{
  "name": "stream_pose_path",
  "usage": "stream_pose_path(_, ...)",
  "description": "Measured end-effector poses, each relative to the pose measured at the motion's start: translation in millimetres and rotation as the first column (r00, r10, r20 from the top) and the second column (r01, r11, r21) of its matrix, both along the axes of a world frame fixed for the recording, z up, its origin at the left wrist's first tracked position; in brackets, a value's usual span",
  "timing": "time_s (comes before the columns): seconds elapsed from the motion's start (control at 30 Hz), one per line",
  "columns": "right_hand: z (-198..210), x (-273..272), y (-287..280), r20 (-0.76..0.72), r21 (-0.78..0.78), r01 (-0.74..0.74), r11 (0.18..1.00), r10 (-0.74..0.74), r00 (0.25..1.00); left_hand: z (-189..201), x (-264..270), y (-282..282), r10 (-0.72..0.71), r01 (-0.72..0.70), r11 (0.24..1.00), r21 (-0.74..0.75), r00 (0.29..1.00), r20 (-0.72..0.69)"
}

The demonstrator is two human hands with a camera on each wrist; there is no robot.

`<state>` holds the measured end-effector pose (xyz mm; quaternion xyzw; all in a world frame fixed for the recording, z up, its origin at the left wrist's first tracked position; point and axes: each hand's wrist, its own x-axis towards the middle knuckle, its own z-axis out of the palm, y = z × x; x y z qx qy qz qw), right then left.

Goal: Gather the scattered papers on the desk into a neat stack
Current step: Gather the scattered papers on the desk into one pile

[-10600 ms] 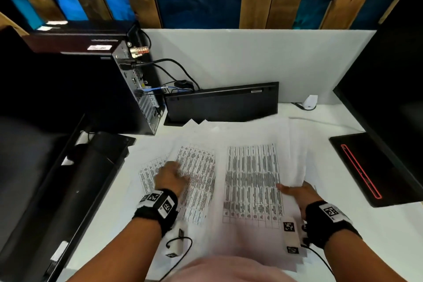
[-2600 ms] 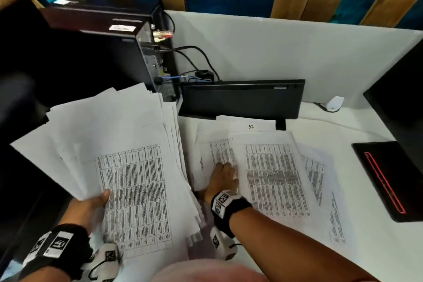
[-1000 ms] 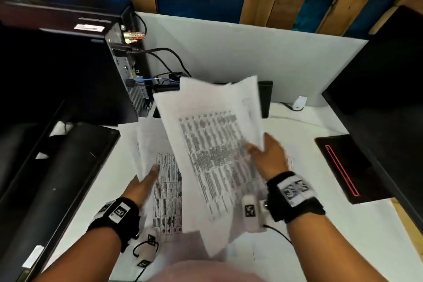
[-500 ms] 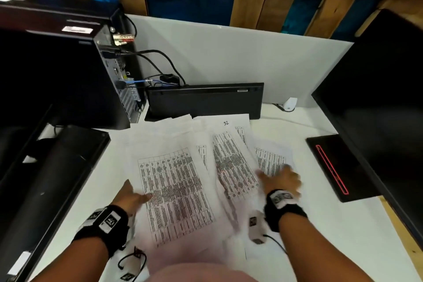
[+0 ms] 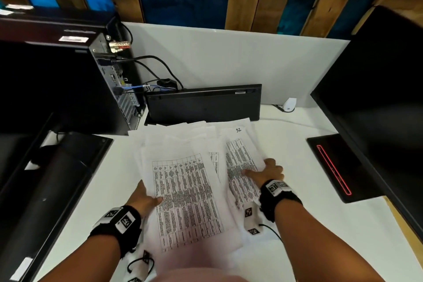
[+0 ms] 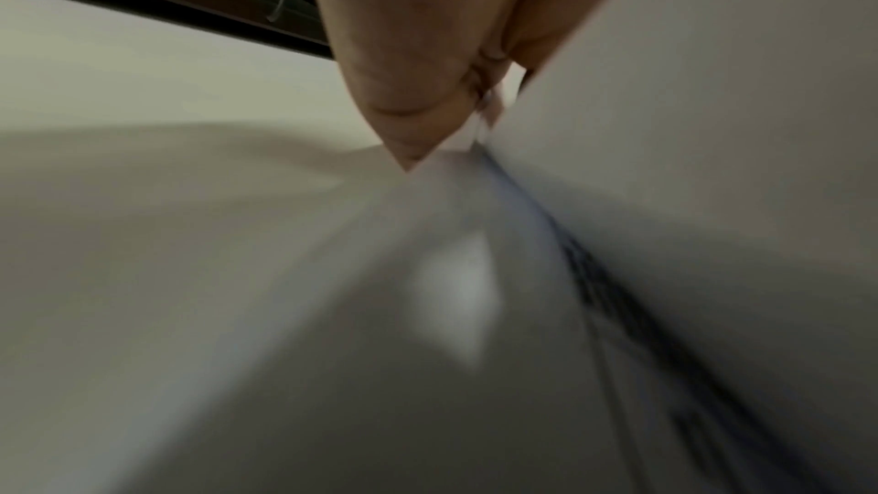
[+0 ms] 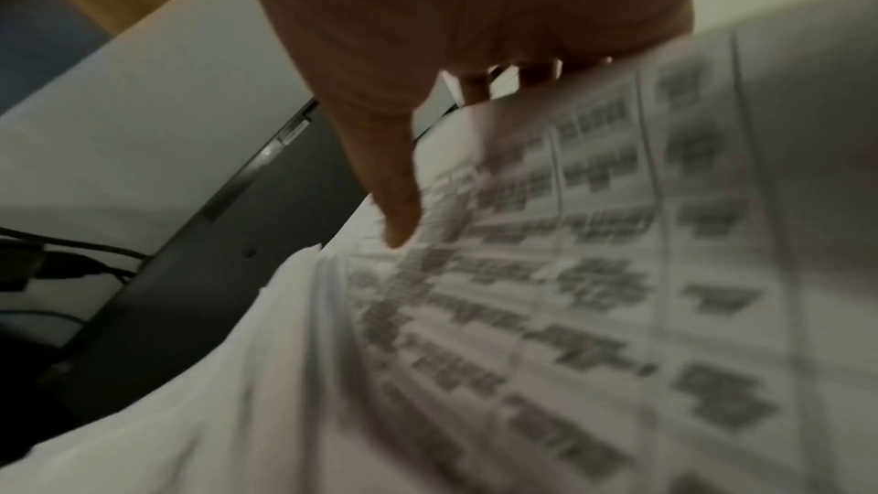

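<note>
Several printed white papers (image 5: 187, 190) lie as a loose, fanned pile in the middle of the white desk (image 5: 297, 213). My left hand (image 5: 143, 197) holds the pile's left edge, thumb on the top sheet and fingers at or under the edge. In the left wrist view, blurred paper (image 6: 712, 126) rises over part of the fingers (image 6: 404, 51). My right hand (image 5: 266, 170) grips the right-hand sheets at their right edge. In the right wrist view, its thumb (image 7: 394, 201) lies on the printed sheet (image 7: 594, 277), with the other fingers behind the paper's edge.
A black keyboard (image 5: 203, 105) leans on the white partition just behind the papers. A computer tower (image 5: 68, 89) with cables stands at back left, and a dark unit (image 5: 45, 190) at left. A monitor (image 5: 377, 110) and its base (image 5: 336, 167) flank the right.
A second ago my right hand held a batch of sheets in the air; they now lie on the desk. Since then both hands have closed in, and the spread has narrowed.
</note>
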<state>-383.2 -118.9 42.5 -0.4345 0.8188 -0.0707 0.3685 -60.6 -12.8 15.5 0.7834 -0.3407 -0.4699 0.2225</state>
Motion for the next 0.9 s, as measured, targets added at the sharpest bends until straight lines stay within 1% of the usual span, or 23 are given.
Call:
stream_pose_path(0.07,-1,9,-2,0.131,0.043,0.110,0.993,-0.115,0.985,-2,-9,0,-0.010,0.009,1.000,-0.019,0.999,-0.035)
stream_pose_path(0.1,0,11,-1,0.158,0.086,0.132,0.987,-0.145,0.977,-3,-13,0,-0.017,0.016,1.000,-0.023,0.999,-0.051)
stream_pose_path(0.13,0,12,-1,0.139,0.113,0.135,0.984,-0.151,0.979,-5,-15,0,-0.020,0.018,0.999,-0.030,0.998,-0.067)
stream_pose_path(0.17,0,13,1,0.062,0.119,0.115,0.986,-0.123,0.990,-7,-17,-1,-0.020,0.017,0.999,-0.034,0.997,-0.078)
stream_pose_path(0.2,0,14,4,-0.061,0.125,0.074,0.989,-0.067,0.996,-8,-17,-1,-0.024,0.021,0.999,-0.031,0.997,-0.078)
stream_pose_path(0.23,0,17,7,-0.177,0.130,0.027,0.991,-0.003,0.984,-7,-19,-2,-0.034,0.032,0.999,-0.025,0.997,-0.076)
stream_pose_path(0.27,-2,19,11,-0.253,0.124,0.000,0.992,0.032,0.967,-10,-20,-3,-0.037,0.035,0.999,-0.027,0.997,-0.072)
stream_pose_path(0.3,-4,22,16,-0.264,0.098,-0.005,0.995,0.031,0.964,-9,-21,-3,-0.035,0.034,0.999,-0.026,0.997,-0.070)
stream_pose_path(0.33,-7,25,18,-0.222,0.063,0.012,0.998,0.002,0.975,-7,-23,-4,-0.036,0.034,0.999,-0.026,0.997,-0.069)
stream_pose_path(0.4,-12,29,21,-0.050,-0.002,0.100,0.995,-0.100,0.994,-6,-24,-4,-0.043,0.042,0.999,-0.015,0.998,-0.055)
stream_pose_path(0.47,-5,26,23,0.081,0.039,0.166,0.985,-0.169,0.982,-5,-25,-4,-0.050,0.050,0.999,0.004,0.998,-0.049)
stream_pose_path(0.5,3,21,23,0.116,0.069,0.161,0.984,-0.169,0.979,-6,-24,-4,-0.046,0.046,0.999,0.007,0.998,-0.046)
stream_pose_path(0.53,15,14,22,0.120,0.057,0.137,0.989,-0.143,0.982,-6,-23,-4,-0.041,0.042,0.999,0.007,0.998,-0.054)
stream_pose_path(0.57,29,7,19,0.090,0.002,0.110,0.994,-0.110,0.990,-9,-22,-4,-0.032,0.033,0.999,0.010,0.997,-0.067)
stream_pose_path(0.63,66,-6,14,-0.049,-0.186,0.046,0.981,-0.056,0.997,-10,-22,-5,-0.029,0.031,0.999,0.019,0.996,-0.088)
stream_pose_path(0.67,83,-11,10,-0.127,-0.290,0.019,0.957,-0.058,0.990,-8,-24,-6,-0.025,0.027,0.999,0.021,0.995,-0.092)
stream_pose_path(0.7,101,-14,6,-0.171,-0.392,0.003,0.920,-0.076,0.982,-9,-24,-7,-0.019,0.022,0.999,0.031,0.996,-0.090)
stream_pose_path(0.73,120,-15,3,-0.173,-0.485,-0.009,0.875,-0.086,0.981,-7,-26,-8,-0.011,0.015,0.999,0.035,0.996,-0.087)
stream_pose_path(0.77,137,-16,1,-0.131,-0.574,-0.006,0.819,-0.084,0.988,-6,-27,-10,-0.012,0.016,0.999,0.035,0.996,-0.091)
stream_pose_path(0.83,171,-16,2,0.021,-0.720,0.031,0.693,-0.023,1.000,-3,-28,-10,-0.017,0.019,0.999,0.027,0.996,-0.090)
stream_pose_path(0.87,183,-15,4,0.101,-0.755,0.056,0.653,0.032,0.994,-1,-29,-10,-0.012,0.014,1.000,0.023,0.996,-0.083)
stream_pose_path(0.9,192,-13,7,0.186,-0.769,0.081,0.634,0.100,0.977,1,-28,-10,-0.005,0.006,1.000,0.008,0.996,-0.089)
